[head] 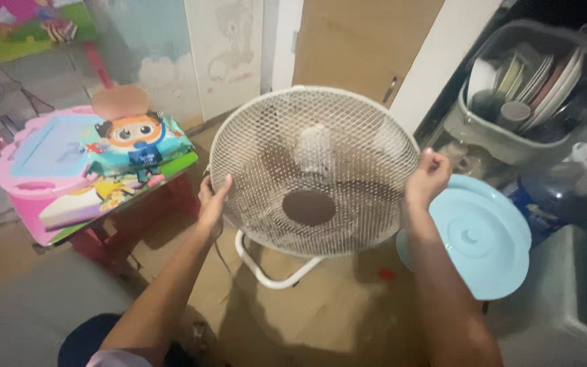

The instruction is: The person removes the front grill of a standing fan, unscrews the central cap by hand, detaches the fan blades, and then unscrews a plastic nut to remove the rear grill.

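Far left there's a pink plastic box with a bluish lid, sitting on a little red kids' counter. On top of it lies a pack with a cartoon character in orange and teal, plus a colourful picture board under that. A round tan lid-looking thing sits just behind the pack.

Moving to the middle: the left hand grips the left rim of a white wire fan guard, fingers curled around the edge. The guard is round, mesh all over, with a dark round cap in the centre, and you can see the fan blades and motor hub blurry behind it. The fan stands on the floor on a white tube stand, tilted back a bit, right in front of the person. The right hand is clamped on the right rim of the same guard, fist closed around the wire. So both hands are well apart, one on each side of the guard.

To the right, a light blue round lid lies just beside the right forearm. Farther right is a grey dish rack packed with plates and a cup, and a blue water jug below it.
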